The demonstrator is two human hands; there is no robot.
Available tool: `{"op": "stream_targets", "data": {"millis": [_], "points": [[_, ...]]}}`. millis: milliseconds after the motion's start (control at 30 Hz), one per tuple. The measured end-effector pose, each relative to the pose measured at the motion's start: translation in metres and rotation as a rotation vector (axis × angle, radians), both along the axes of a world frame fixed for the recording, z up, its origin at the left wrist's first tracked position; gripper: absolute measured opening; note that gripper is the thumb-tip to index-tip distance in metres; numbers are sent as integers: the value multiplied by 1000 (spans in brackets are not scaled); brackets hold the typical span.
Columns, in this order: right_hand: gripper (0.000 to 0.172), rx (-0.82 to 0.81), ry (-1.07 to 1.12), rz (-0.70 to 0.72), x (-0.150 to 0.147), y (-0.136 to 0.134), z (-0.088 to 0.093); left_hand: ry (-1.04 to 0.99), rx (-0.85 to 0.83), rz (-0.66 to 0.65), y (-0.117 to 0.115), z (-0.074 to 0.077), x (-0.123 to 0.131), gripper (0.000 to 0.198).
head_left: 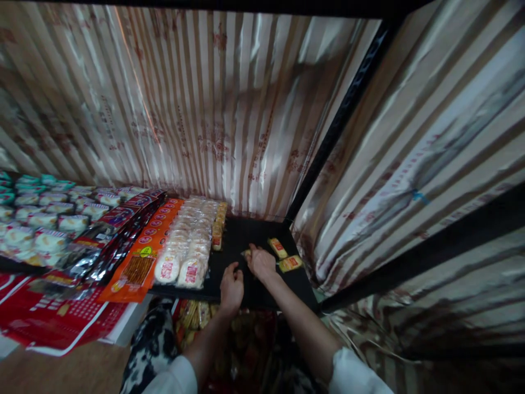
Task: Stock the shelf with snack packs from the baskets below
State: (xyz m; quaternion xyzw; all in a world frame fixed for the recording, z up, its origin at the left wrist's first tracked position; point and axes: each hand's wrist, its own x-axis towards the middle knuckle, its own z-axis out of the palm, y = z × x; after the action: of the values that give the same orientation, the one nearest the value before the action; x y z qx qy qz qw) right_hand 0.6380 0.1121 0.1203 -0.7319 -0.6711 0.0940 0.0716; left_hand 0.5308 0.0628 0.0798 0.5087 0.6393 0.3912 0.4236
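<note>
My right hand [261, 262] is over the black shelf [229, 268], its fingers closed on a small yellowish packet [246, 253]. Left of it, my left hand [232, 285] hovers near the shelf's front edge with fingers curled; whether anything is between them is too small to tell. Two yellow-and-red snack packets [290, 263] lie loose on the right of the shelf. A short row of similar small packets [217, 235] stands at the back, beside two rows of white round wrapped crackers [192, 272].
Orange snack bags [139, 268], dark shiny bags [118, 224] and white packs [51, 241] fill the shelf's left. Below sits a container of small packets [197, 314]. A black post [328, 148] rises at right before striped sheeting [229, 109]. A red bag [61, 314] hangs lower left.
</note>
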Motion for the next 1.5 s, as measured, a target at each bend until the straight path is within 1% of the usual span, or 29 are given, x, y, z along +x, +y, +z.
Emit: {"op": "stream_targets", "data": {"millis": [67,133,200,267,367,500,567,633,700,733,800,867,933,1000,1067,1133,1200,1233,1300,1367,1400,1500], "points": [[46,-44,3,18,-3,-4,2,58,-31,-46,-11,8,3,35],[46,-52,35,37,-10,-10,2,134,-56,-92,-22,16,2,38],[41,-56,84,47,-17,-15,2,216,-78,-108,-31,22,-2,39],[34,-61,131,52,-23,-20,0,282,-81,-87,-37,26,-8,39],[29,-66,169,45,-28,-28,-1,321,-57,-29,-42,27,-19,37],[31,-95,179,44,-26,-37,1,322,1,20,-44,24,-32,33],[32,-109,166,45,-22,-42,4,335,27,21,-45,24,-37,31],[28,-97,136,60,-18,-47,8,374,53,-13,-45,26,-41,28],[24,-43,120,131,-15,-53,11,419,79,-64,-44,30,-44,27],[24,-6,128,200,-14,-56,12,439,97,-92,-44,33,-46,27],[30,45,170,378,-13,-60,14,484,151,-150,-43,39,-49,28],[33,38,223,519,-13,-62,15,550,222,-229,-42,46,-54,30],[32,-11,256,567,-14,-63,16,619,298,-333,-40,53,-58,32],[26,-56,266,571,-14,-63,16,657,348,-422,-38,59,-62,29],[19,-73,283,564,-14,-61,15,682,367,-476,-35,65,-65,26],[16,-58,342,526,-15,-59,12,688,378,-481,-33,68,-65,26],[16,-31,447,462,-17,-54,6,668,417,-424,-32,69,-63,32],[16,-18,515,421,-18,-51,2,652,445,-366,-32,69,-62,35],[18,13,650,312,-23,-44,-6,618,488,-216,-34,64,-57,39],[20,47,744,186,-29,-36,-13,574,485,-92,-36,56,-52,38],[20,61,768,128,-32,-32,-16,541,467,-67,-37,50,-49,39],[21,80,765,16,-41,-19,-24,410,368,-64,-35,34,-42,41]]}}
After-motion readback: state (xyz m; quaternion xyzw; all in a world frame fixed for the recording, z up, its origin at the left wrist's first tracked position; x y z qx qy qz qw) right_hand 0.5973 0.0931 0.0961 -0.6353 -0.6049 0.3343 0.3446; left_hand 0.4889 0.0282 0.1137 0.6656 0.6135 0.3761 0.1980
